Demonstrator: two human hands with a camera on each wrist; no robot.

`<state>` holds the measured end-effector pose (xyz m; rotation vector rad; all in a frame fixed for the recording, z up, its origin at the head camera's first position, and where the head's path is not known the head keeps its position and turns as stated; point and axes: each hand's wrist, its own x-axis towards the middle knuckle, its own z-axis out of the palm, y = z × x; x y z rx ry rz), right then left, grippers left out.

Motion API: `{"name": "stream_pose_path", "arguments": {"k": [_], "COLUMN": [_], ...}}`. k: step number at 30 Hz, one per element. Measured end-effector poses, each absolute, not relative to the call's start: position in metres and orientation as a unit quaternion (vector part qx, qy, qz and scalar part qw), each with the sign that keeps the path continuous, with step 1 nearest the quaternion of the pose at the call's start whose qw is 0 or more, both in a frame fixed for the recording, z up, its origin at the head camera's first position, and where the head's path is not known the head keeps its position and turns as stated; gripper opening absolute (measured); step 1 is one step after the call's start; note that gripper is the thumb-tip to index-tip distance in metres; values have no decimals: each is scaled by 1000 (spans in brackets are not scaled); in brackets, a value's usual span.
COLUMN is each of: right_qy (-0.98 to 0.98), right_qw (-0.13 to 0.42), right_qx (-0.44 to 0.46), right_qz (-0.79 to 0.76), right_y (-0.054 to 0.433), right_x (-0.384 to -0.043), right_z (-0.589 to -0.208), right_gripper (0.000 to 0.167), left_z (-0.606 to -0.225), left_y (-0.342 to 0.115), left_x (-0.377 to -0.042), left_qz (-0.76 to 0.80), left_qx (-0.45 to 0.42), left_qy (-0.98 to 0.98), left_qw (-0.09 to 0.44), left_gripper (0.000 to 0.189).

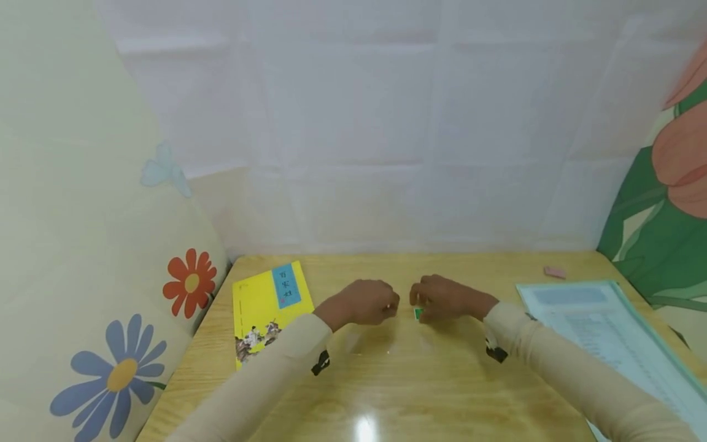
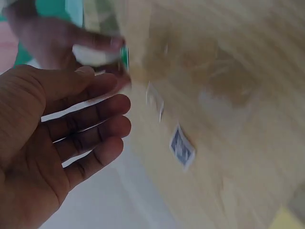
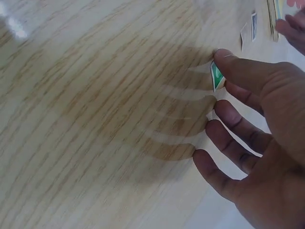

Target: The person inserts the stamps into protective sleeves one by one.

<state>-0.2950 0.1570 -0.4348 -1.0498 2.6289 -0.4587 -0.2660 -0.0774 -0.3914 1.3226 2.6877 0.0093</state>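
My right hand point(image 1: 442, 299) is at the middle of the wooden table. In the right wrist view its thumb and index finger pinch a small green stamp-like piece point(image 3: 217, 77) with a white border; the other fingers spread loosely near the tabletop. My left hand point(image 1: 371, 302) hovers to its left. In the left wrist view its fingers are loosely bent, and nothing shows between them. Beside its fingertips lie a small dark-and-white stamp-like piece point(image 2: 182, 148) and a paler one point(image 2: 155, 101), both flat on the table. In the head view the hands hide these two.
A yellow book point(image 1: 259, 307) with a blue title panel lies at the left of the table point(image 1: 353, 380). To the right is a light blue printed sheet or folder point(image 1: 596, 325), with a small pink block point(image 1: 555, 272) behind it. A white cloth point(image 1: 353, 123) hangs at the back.
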Motion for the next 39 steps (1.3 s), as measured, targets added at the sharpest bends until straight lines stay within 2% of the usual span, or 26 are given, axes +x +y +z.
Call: {"name": "stream_pose_path", "arguments": {"k": [3, 8, 14, 21, 28, 35, 39], "right_qy": [910, 907, 919, 925, 913, 896, 890], "right_qw": [117, 91, 112, 124, 110, 94, 119], "right_qx": [-369, -385, -347, -334, -361, -375, -343], "right_qz": [-149, -142, -149, -135, -157, -220, -274], "right_y": [158, 158, 155, 156, 159, 164, 167], "right_x": [-296, -296, -298, -302, -302, -301, -299], "right_z": [-436, -438, -441, -442, -446, -444, -442], "right_gripper": [27, 15, 15, 9, 8, 5, 8], "left_z": [-403, -424, -443, -446, -448, -443, -440], "left_y": [-58, -34, -24, -25, -29, -33, -37], "left_x": [-259, -246, -233, -230, -224, -221, -223], "left_qz": [-11, -51, -90, -57, -70, -9, 121], "left_qx": [464, 504, 522, 515, 518, 502, 468], "left_qy": [883, 861, 848, 855, 851, 864, 875], "left_qw": [67, 42, -22, -24, -53, -35, 20], "left_gripper": [11, 19, 19, 24, 21, 9, 12]}}
